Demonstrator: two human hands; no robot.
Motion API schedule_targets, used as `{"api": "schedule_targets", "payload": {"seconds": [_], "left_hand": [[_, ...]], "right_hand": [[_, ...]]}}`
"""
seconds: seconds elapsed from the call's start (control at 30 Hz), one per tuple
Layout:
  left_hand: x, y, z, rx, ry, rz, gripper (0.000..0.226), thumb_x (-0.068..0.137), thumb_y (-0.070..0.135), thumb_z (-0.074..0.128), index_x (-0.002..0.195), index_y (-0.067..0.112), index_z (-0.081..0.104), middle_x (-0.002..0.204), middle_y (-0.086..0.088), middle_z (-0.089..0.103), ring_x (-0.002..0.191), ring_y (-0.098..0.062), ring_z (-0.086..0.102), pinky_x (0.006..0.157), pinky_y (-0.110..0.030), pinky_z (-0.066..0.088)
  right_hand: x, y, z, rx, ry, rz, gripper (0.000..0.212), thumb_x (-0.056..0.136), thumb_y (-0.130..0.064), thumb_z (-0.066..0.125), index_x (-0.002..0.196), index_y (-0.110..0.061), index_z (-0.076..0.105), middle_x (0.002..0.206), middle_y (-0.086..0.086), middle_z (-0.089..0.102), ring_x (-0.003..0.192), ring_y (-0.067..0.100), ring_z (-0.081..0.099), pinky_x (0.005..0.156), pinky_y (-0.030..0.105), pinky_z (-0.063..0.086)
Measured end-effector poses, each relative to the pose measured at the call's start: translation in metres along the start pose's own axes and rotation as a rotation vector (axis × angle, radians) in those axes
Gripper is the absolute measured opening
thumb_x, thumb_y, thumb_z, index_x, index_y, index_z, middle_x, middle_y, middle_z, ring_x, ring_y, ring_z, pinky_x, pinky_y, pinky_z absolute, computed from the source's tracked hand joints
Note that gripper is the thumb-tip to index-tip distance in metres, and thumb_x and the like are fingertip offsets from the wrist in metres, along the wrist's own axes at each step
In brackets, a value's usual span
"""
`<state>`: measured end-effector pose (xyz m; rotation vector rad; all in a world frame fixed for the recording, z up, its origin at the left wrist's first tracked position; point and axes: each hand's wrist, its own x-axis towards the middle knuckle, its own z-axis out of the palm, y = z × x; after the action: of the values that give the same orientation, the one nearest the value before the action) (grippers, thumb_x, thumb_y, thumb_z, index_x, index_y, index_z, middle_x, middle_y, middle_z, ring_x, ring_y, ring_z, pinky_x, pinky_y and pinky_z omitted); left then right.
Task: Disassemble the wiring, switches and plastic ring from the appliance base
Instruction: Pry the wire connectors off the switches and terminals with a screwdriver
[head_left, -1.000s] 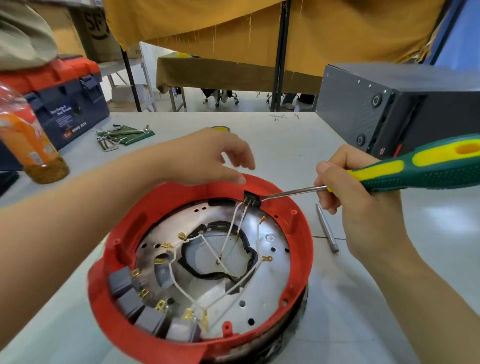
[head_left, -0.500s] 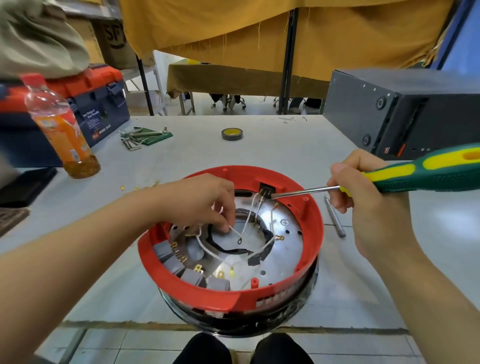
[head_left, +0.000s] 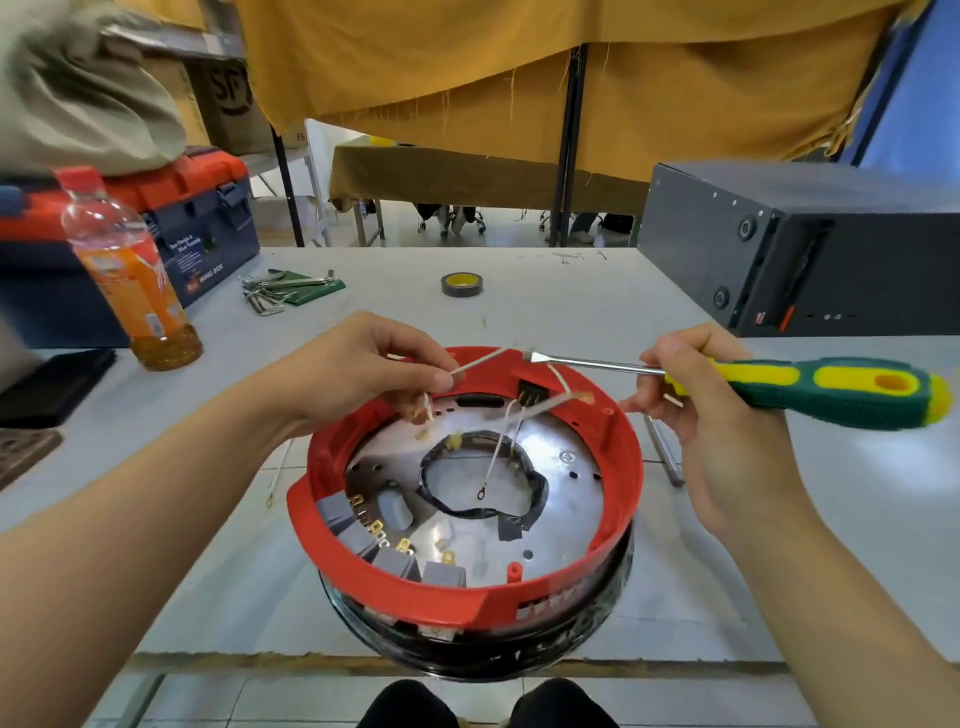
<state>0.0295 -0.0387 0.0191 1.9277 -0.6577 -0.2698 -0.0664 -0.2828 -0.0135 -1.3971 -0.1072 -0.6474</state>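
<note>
The round appliance base sits at the table's near edge, its red plastic ring (head_left: 621, 470) around a shiny metal plate (head_left: 566, 499). Several grey switches (head_left: 395, 564) line the ring's near-left inner wall. My left hand (head_left: 363, 364) pinches white wires (head_left: 480, 359) and holds them lifted above the ring's far side. Other white wires (head_left: 498, 452) hang from a black connector (head_left: 532, 391) at the far rim. My right hand (head_left: 691, 387) grips a green and yellow screwdriver (head_left: 810, 387), its flat tip raised just above the far rim.
An orange drink bottle (head_left: 130, 275) and a blue and red toolbox (head_left: 208, 228) stand at the left. Hex keys (head_left: 280, 288) and a tape roll (head_left: 461, 284) lie behind the base. A black box (head_left: 810, 249) fills the right. A loose wire (head_left: 280, 473) and a metal bit (head_left: 667, 457) lie beside the base.
My left hand went from the ring's far rim down into the base, then pulled white wires up and out. The screwdriver tip lifted off the black connector.
</note>
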Motion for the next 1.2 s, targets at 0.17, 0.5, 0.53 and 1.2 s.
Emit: {"api": "schedule_targets", "payload": {"seconds": [0.17, 0.5, 0.53, 1.2], "left_hand": [[-0.011, -0.002, -0.019, -0.062, 0.226, -0.016, 0.007, 0.074, 0.009, 0.072, 0.075, 0.015, 0.073, 0.064, 0.001, 0.066, 0.054, -0.005, 0.057, 0.051, -0.013, 0.046], [-0.075, -0.046, -0.081, -0.173, 0.762, -0.113, 0.009, 0.082, 0.004, 0.066, 0.084, 0.010, 0.072, 0.072, 0.000, 0.073, 0.066, -0.008, 0.069, 0.061, -0.012, 0.052], [-0.081, -0.052, -0.085, -0.137, 0.770, -0.146, 0.009, 0.082, 0.005, 0.066, 0.084, 0.012, 0.072, 0.073, 0.000, 0.074, 0.067, -0.007, 0.069, 0.061, -0.011, 0.052], [-0.111, -0.097, -0.101, 0.594, 0.455, -0.466, 0.009, 0.083, 0.014, 0.071, 0.088, 0.021, 0.073, 0.078, 0.009, 0.068, 0.071, 0.000, 0.060, 0.058, -0.004, 0.040]], "right_hand": [[0.003, 0.005, -0.001, -0.001, -0.076, 0.003, 0.019, 0.085, -0.016, 0.061, 0.066, -0.023, 0.061, 0.059, -0.003, 0.056, 0.062, 0.012, 0.057, 0.084, 0.047, 0.051], [0.015, 0.021, 0.014, -0.067, -0.124, 0.058, 0.031, 0.066, -0.043, 0.065, 0.064, -0.012, 0.059, 0.055, 0.002, 0.056, 0.058, 0.017, 0.052, 0.056, 0.017, 0.046], [0.016, 0.023, 0.014, -0.064, -0.111, 0.067, 0.030, 0.066, -0.043, 0.065, 0.064, -0.013, 0.059, 0.054, 0.001, 0.056, 0.058, 0.017, 0.053, 0.055, 0.016, 0.046], [0.019, 0.030, 0.016, -0.042, -0.096, 0.037, 0.030, 0.090, -0.017, 0.051, 0.062, -0.014, 0.060, 0.048, 0.000, 0.054, 0.048, 0.010, 0.055, 0.045, 0.010, 0.042]]}}
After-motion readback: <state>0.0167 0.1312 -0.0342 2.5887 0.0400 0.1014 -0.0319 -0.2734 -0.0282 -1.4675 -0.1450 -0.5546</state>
